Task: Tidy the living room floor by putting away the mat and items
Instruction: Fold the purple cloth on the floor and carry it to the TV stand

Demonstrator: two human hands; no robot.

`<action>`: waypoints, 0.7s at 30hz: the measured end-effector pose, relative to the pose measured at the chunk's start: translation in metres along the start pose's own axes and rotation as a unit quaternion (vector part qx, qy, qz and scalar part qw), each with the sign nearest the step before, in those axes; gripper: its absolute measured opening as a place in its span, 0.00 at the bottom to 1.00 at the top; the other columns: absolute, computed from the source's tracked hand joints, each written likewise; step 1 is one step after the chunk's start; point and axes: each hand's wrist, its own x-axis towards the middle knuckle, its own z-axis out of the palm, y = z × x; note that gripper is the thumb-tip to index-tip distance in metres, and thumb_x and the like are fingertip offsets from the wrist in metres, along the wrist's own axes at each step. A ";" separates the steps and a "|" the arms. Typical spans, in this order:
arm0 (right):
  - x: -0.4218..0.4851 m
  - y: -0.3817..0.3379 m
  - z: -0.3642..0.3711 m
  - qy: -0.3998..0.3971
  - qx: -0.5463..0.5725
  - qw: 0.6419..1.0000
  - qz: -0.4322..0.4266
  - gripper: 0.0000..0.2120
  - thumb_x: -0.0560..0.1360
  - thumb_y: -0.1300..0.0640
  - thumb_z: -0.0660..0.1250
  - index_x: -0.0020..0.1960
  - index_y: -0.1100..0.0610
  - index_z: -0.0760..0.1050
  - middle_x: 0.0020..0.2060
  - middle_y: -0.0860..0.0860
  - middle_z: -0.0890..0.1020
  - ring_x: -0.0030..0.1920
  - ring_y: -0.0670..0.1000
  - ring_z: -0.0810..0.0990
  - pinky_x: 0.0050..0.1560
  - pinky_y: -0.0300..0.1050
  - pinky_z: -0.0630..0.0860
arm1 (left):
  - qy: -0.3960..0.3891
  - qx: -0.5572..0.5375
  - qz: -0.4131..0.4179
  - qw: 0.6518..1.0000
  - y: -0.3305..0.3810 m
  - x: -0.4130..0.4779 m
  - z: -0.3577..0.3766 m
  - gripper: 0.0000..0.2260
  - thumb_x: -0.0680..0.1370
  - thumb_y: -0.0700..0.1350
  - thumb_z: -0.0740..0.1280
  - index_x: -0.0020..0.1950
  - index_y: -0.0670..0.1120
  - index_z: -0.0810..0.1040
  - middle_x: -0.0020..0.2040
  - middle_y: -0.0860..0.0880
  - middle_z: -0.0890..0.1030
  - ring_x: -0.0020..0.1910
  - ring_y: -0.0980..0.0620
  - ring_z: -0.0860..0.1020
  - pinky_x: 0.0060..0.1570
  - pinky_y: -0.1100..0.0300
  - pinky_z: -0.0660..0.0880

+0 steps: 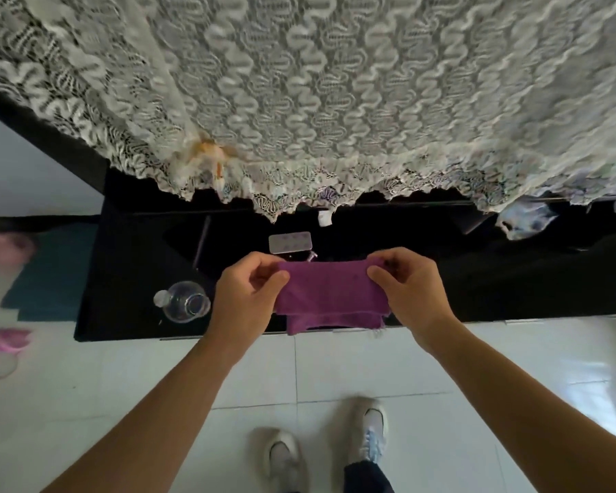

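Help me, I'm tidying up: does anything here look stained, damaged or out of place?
The lace cloth has an orange stain near its hanging edge. A clear bottle seems to lie on its side on the black shelf.

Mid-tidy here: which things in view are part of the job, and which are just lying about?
Job: purple cloth, pinched by left hand and right hand; teal mat on the floor; probably the blurred pink slippers.
Lying about: clear bottle and blister pack on the black shelf; lace cover draped above.
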 end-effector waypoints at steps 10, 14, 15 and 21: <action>0.058 0.069 0.047 -0.010 -0.101 0.995 0.011 0.07 0.78 0.60 0.70 0.53 0.51 0.82 0.45 0.45 0.83 0.47 0.47 0.83 0.47 0.46 0.83 | 0.000 0.052 -0.006 0.999 -0.088 0.051 0.015 0.05 0.76 0.44 0.70 0.51 0.47 0.82 0.43 0.47 0.85 0.44 0.46 0.85 0.43 0.41 0.83; 0.075 0.080 0.055 -0.013 -0.150 0.989 -0.003 0.07 0.77 0.61 0.71 0.53 0.51 0.82 0.44 0.42 0.81 0.47 0.44 0.79 0.46 0.36 0.77 | 0.009 0.111 0.038 0.993 -0.104 0.061 0.023 0.06 0.77 0.37 0.70 0.51 0.46 0.80 0.42 0.53 0.83 0.42 0.59 0.82 0.45 0.62 0.81; 0.078 0.081 0.056 -0.014 -0.160 0.987 -0.006 0.07 0.77 0.61 0.70 0.53 0.51 0.82 0.45 0.43 0.81 0.47 0.44 0.79 0.45 0.33 0.75 | 0.012 0.122 0.050 0.991 -0.105 0.062 0.024 0.07 0.77 0.36 0.70 0.51 0.47 0.80 0.42 0.55 0.82 0.42 0.62 0.81 0.45 0.69 0.78; 0.081 0.084 0.064 0.007 -0.234 0.970 -0.071 0.11 0.76 0.64 0.70 0.56 0.54 0.81 0.47 0.48 0.81 0.47 0.46 0.79 0.51 0.35 0.77 | 0.038 0.178 0.112 0.977 -0.107 0.069 0.025 0.08 0.76 0.35 0.71 0.53 0.45 0.80 0.45 0.51 0.82 0.43 0.60 0.80 0.45 0.67 0.78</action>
